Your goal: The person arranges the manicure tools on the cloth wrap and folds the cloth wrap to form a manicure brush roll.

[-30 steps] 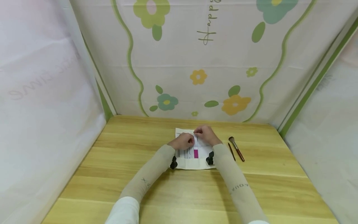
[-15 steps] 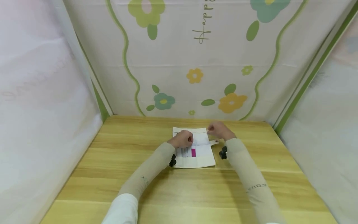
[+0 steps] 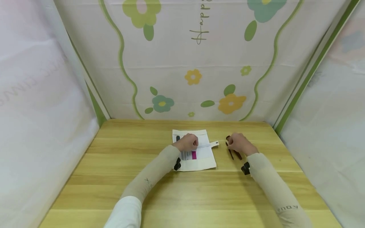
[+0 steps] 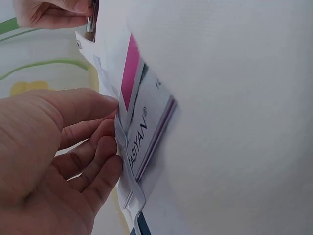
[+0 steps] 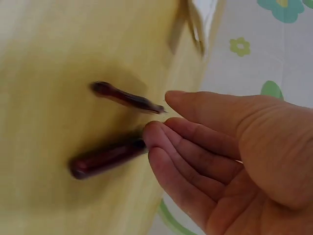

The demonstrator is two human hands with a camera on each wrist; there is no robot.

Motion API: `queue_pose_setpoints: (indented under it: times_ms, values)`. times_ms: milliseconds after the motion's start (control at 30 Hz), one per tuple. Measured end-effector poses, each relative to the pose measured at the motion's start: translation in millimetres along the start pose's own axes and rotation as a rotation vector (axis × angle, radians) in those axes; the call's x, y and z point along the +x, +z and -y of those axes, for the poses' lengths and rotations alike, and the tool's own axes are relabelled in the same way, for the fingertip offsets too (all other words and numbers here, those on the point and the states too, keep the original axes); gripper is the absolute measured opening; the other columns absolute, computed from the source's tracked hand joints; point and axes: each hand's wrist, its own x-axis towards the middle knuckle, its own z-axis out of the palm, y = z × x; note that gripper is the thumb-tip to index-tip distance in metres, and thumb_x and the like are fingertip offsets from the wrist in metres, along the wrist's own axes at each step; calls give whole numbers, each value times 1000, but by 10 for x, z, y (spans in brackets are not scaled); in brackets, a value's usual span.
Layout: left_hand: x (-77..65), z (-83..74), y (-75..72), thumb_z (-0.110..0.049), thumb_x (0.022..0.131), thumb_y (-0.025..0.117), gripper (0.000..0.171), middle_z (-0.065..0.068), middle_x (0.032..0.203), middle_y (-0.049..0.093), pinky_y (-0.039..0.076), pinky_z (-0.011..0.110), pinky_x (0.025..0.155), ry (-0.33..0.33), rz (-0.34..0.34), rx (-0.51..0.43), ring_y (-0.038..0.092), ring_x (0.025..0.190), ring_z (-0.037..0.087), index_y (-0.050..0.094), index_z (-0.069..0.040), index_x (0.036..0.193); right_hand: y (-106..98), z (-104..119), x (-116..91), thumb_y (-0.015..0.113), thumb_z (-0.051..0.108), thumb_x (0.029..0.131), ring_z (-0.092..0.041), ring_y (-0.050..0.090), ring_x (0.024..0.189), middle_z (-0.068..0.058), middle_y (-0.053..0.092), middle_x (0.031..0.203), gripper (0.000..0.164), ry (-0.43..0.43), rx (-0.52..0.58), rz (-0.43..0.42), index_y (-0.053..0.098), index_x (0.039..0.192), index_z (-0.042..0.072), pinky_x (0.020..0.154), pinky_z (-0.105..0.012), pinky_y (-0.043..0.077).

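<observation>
An unfolded white fabric case (image 3: 202, 164) lies on the table with a snap strap (image 3: 214, 144) sticking out at its right. My left hand (image 3: 187, 142) is over the case. In the left wrist view, its thumb and fingers pinch the edge of a pocket flap (image 4: 121, 132), behind which a plastic-wrapped item lettered "FABIYAN" (image 4: 142, 137) shows. My right hand (image 3: 240, 144) is above a slim dark-red stick (image 5: 122, 97) and a makeup brush (image 3: 238, 155). Thumb and fingers are parted around the stick's near end, not visibly gripping it. The brush handle (image 5: 105, 159) lies beside the stick.
The wooden table (image 3: 199, 196) ends at a flower-printed cloth wall (image 3: 171, 79) behind the case, with pale cloth on both sides. A dark rounded item (image 3: 178, 138) shows at the case's left edge.
My right hand has moved from the case to the right, over the stick and brush, uncovering the snap strap. My left hand has stayed at the case. The head view has shifted slightly.
</observation>
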Motion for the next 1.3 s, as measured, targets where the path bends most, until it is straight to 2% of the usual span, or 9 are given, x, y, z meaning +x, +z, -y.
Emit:
queue_pose_setpoints:
  times_ms: [167,267,500,633,767,833,900,1100,1300]
  values:
    - [-5,-17,5,-6,102,66,9,4,96,71,53,28,86,-18,4,8,57,86,13,75,-4,102,152,-38,-17,70,5,98,-10,27,46,8,20,52,59,-14,-39,-108,36,53,21,51,-27,33]
    - [-16,-36,7,-6,102,66,10,5,96,71,53,28,86,-16,6,6,57,86,13,75,-3,103,194,-8,-12,69,3,97,-10,29,43,8,21,50,59,20,-46,-141,37,50,20,48,-26,33]
    - [-36,-70,6,-4,102,65,10,5,94,71,52,27,83,-7,-6,9,56,84,13,76,-3,101,148,21,74,70,3,93,-10,27,44,8,27,47,54,110,3,-101,45,48,19,48,-27,33]
    - [-26,-52,12,-5,102,66,10,4,94,71,51,26,82,-10,-6,13,56,83,13,76,-4,99,53,23,126,72,8,92,-11,29,46,5,44,47,41,128,59,-89,62,53,10,53,-29,37]
    - [-7,-29,22,-6,102,65,11,3,92,70,50,26,80,-16,1,3,56,82,12,75,-5,97,-35,37,182,75,15,93,-16,57,59,-7,76,78,20,130,123,-112,80,77,3,66,-34,52]
    - [-1,-6,25,-6,102,65,12,2,90,69,49,25,78,-17,1,-6,55,81,12,74,-6,95,-57,60,234,78,19,93,-22,68,77,-12,80,100,16,131,165,-122,83,92,4,78,-40,58]
    - [0,27,25,-5,102,65,13,1,87,67,49,25,77,-15,-4,-18,55,79,12,74,-6,93,-50,98,312,79,23,93,-26,71,91,-14,79,109,18,129,196,-131,82,98,6,87,-44,58]
    - [16,91,39,-4,102,63,17,-1,78,61,44,22,72,18,-16,-47,51,73,11,72,-6,88,35,252,568,80,24,94,-38,73,99,-16,78,108,22,75,340,-151,80,104,5,88,-50,59]
    - [48,93,42,-5,102,64,16,-2,77,59,43,21,72,22,-7,-66,51,73,10,71,-7,88,51,464,793,80,23,94,-33,72,97,-13,78,107,20,69,369,-149,80,103,6,89,-49,59]
